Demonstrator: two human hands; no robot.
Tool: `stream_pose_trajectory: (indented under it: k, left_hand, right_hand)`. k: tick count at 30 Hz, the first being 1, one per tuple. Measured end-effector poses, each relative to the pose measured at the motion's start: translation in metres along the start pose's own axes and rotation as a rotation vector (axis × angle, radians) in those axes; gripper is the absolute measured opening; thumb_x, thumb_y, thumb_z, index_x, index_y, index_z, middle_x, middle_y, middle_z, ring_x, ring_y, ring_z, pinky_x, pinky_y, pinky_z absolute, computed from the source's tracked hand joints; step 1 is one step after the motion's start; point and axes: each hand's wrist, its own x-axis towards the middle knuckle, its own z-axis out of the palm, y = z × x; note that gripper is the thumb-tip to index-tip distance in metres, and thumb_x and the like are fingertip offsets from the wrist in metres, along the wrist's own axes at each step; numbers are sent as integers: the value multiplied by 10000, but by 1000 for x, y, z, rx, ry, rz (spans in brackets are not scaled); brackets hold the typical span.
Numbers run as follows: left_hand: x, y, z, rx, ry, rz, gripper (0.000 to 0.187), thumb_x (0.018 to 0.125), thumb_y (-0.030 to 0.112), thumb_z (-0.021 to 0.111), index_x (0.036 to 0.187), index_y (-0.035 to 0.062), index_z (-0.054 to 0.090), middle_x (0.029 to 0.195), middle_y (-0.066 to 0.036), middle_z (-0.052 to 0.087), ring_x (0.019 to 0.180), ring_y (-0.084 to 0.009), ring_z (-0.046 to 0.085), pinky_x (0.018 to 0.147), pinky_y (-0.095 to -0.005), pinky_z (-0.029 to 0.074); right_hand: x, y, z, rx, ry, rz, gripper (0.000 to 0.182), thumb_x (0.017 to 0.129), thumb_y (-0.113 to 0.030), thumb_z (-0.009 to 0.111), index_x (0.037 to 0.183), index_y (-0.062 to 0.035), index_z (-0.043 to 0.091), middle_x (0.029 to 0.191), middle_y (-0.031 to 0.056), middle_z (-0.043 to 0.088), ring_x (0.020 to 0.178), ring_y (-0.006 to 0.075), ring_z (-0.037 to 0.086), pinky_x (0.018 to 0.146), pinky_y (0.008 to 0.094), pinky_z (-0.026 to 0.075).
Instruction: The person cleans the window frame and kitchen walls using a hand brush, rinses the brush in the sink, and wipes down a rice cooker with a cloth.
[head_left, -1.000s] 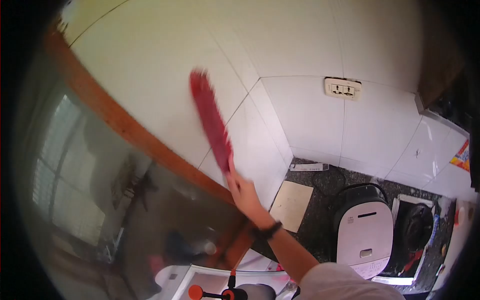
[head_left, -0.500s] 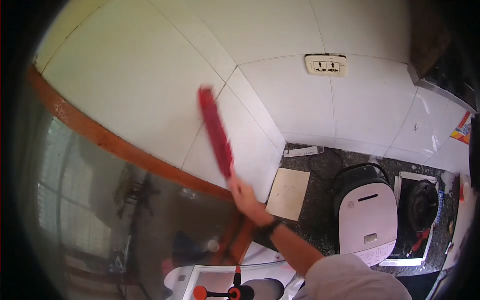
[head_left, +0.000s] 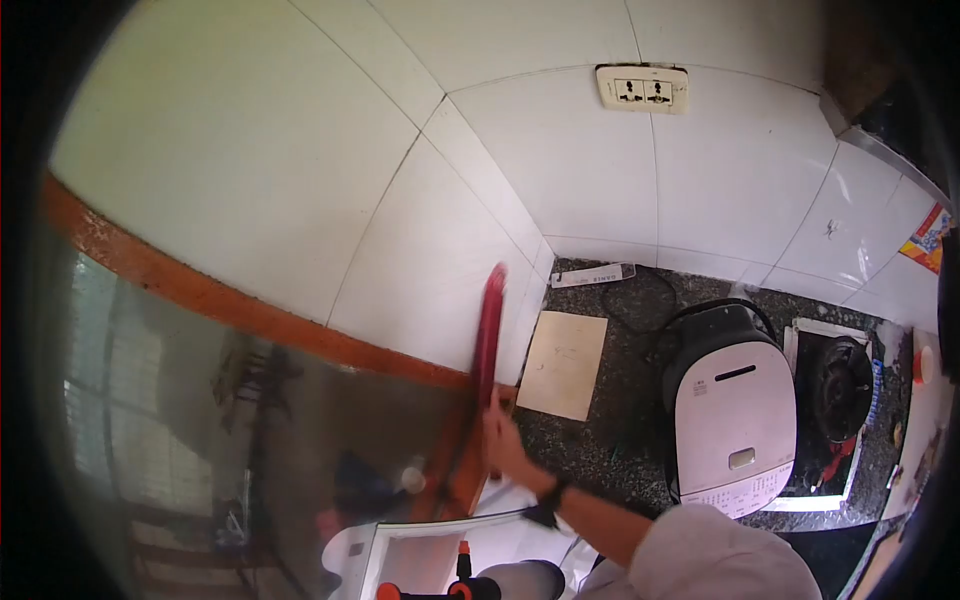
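My right hand is closed around the lower end of a long, narrow, dark-red brush-like tool. The tool points upward, and its paler tip overlaps the white tiled side wall near the corner. A dark band circles my right wrist, below a light sleeve. To the right of the hand, a beige card lies on the dark speckled counter. My left hand is out of view. At the bottom edge stands a grey bottle with orange-tipped fittings.
A white and black rice cooker sits on the counter, its cord behind it. Right of it is a black burner. A white labelled strip lies along the back wall beneath a double socket. An orange-brown ledge borders the left side.
My right hand has moved lower and slightly right. The red tool has come down the side wall and swung from leaning left to nearly upright. The whole view has shifted slightly.
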Motion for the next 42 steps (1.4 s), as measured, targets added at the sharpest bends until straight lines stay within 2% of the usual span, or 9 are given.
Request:
stream_pose_trajectory:
  k: [9,15,21,25,28,30,32,34,42]
  left_hand:
    - [5,-8,-16,43,58,-10,775,862,327,552,1494,-50,309,469,-29,447,328,-145,400,312,-296,327]
    - [25,-9,-7,93,-88,-47,766,890,350,552,1491,-57,309,475,-26,455,333,-136,405,327,-288,339]
    - [8,1,27,115,85,-10,722,873,317,540,1471,-50,368,604,-47,580,343,-117,391,335,-263,331]
    - [12,-10,25,92,67,-22,727,874,327,535,1472,-50,364,668,-59,616,351,-110,399,338,-259,332]
    - [20,-13,-1,101,-67,-64,742,874,331,531,1480,-55,344,650,-57,606,352,-119,407,343,-260,344]
    - [21,-17,-13,121,-188,-40,751,876,334,528,1483,-60,330,665,-64,615,353,-132,416,342,-271,352]
    - [18,-18,-13,132,-148,-28,752,877,334,526,1484,-63,327,618,-54,585,353,-138,418,343,-277,354]
    - [14,-19,-11,143,-105,-13,753,879,334,524,1485,-65,324,571,-44,555,353,-143,421,344,-283,356]
    - [16,-24,-30,-7,-102,-67,729,825,215,560,1457,-80,348,1179,-187,661,396,-132,452,361,-275,357]
  right_hand:
    - [154,-34,-31,370,122,159,507,1060,-430,385,1215,19,562,509,56,470,378,179,474,373,355,409]
    - [-41,-51,-39,57,-407,368,580,1063,-225,426,1586,-127,197,1024,181,666,921,240,625,870,329,478]
    - [154,-24,-60,251,-85,286,538,1067,-315,376,1533,-64,276,573,84,523,471,198,534,443,368,454]
    - [31,36,-24,-323,234,-282,512,1070,-302,380,1496,-17,365,1236,241,626,1167,299,609,987,390,482]
    - [-35,49,-40,19,-94,118,540,1071,-311,375,1517,-11,319,1528,261,371,1426,289,360,1168,401,258]
    - [12,64,-50,-124,107,-31,465,1070,-310,380,1393,10,479,1215,259,628,1137,295,629,985,384,489]
    - [93,16,-84,148,-111,635,364,1070,-323,389,1087,-8,570,756,145,648,665,236,675,611,355,560]
    - [159,69,-86,216,39,329,348,1067,-370,408,974,-52,515,544,45,492,422,161,521,374,332,409]
    - [-40,82,-30,37,-71,167,401,1068,-333,407,1274,-22,554,554,22,501,426,129,502,396,269,391]
